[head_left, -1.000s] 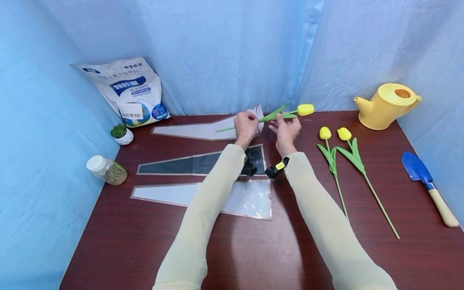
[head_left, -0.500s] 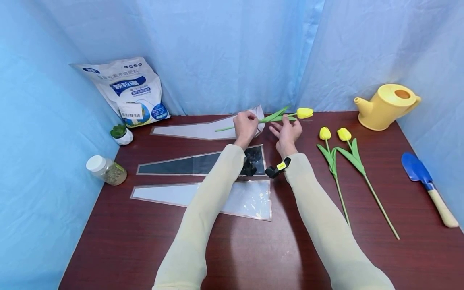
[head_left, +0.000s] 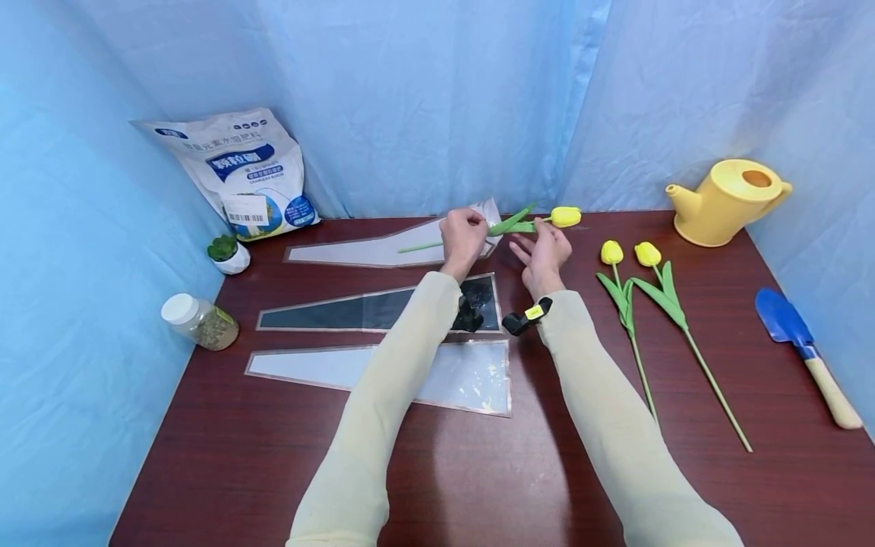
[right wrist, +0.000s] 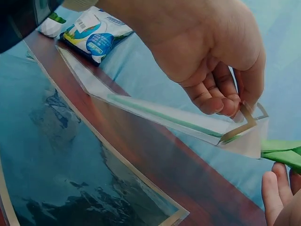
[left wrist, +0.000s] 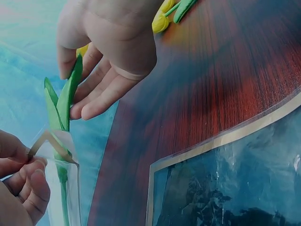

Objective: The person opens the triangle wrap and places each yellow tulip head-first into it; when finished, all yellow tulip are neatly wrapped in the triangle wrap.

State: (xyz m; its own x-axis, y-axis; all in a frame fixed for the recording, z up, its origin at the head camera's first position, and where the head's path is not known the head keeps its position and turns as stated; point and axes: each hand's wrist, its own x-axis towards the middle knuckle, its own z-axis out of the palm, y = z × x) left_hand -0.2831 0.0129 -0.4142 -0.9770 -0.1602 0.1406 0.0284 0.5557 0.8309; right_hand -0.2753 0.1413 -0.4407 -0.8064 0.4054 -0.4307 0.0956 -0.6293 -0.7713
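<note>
Near the top centre of the head view, the left hand (head_left: 462, 237) pinches the open mouth edge of a clear cone-shaped sleeve (head_left: 383, 248), thumb and curled fingers (right wrist: 221, 99) holding the corner lifted off the table (head_left: 437, 471). The sleeve runs leftward from that hand, its narrow tip pointing toward the left of the frame.

A yellow tulip (head_left: 565, 216) lies partly inside this sleeve. Its green stem (head_left: 418, 246) shows through the plastic to the left of the left hand, and its leaves (head_left: 514, 222) and bloom stick out to the right of the mouth, between the two hands.

The right hand (head_left: 543, 254) sits just right of the left, fingers (left wrist: 96, 94) loosely extended and touching the leaves from beneath (thumb resting on the upper side of a leaf in the left wrist view). The bloom lies just beyond its fingertips, toward the upper right.

Below the hands, two more sleeves lie flat: a dark one (head_left: 369, 310) in mid-frame and a clear one (head_left: 410, 376) lower down.

To the right lie two further tulips (head_left: 642, 304), side by side on the table. A yellow watering can (head_left: 731, 199) stands at the upper right, a blue trowel (head_left: 803, 353) at the right edge. At the upper left stands a fertiliser bag (head_left: 246, 178), with a small potted plant (head_left: 229, 253) and a jar (head_left: 200, 320) below it.
</note>
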